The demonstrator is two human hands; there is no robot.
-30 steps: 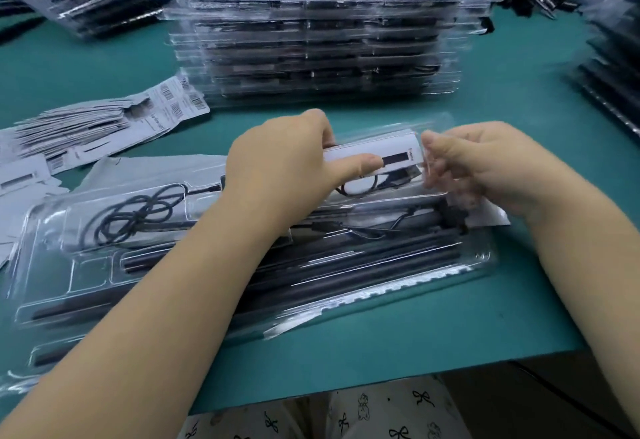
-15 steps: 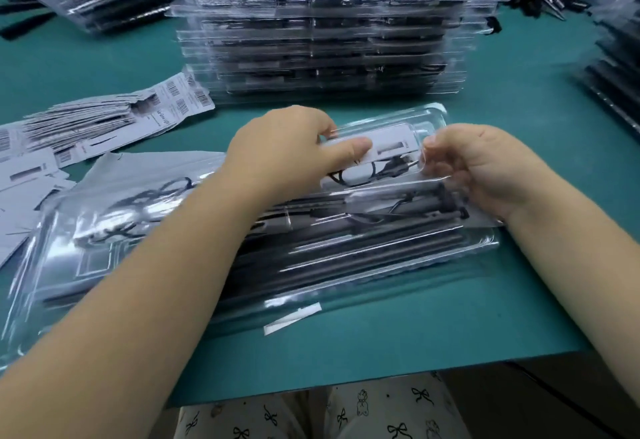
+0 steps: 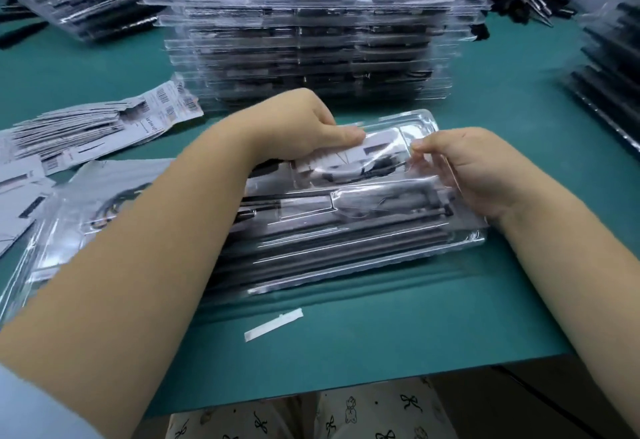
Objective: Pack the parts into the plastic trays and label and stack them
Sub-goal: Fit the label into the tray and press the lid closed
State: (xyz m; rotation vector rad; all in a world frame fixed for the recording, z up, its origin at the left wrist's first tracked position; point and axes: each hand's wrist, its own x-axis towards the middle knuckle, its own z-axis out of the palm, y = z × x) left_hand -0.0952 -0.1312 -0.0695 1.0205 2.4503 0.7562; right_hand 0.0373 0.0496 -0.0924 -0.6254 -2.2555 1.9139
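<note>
On the green mat (image 3: 381, 341), the tray (image 3: 363, 241) lies crosswise (both hands gripping).

One head-worn wide-angle view looks forward and down, close over the green worktop (image 3: 346, 345), its near edge at 6 o'clock.

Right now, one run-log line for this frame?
step: closing tray | left hand: grips clear tray far edge | right hand: pinches its right end | finished stack: behind | labels: left
</note>
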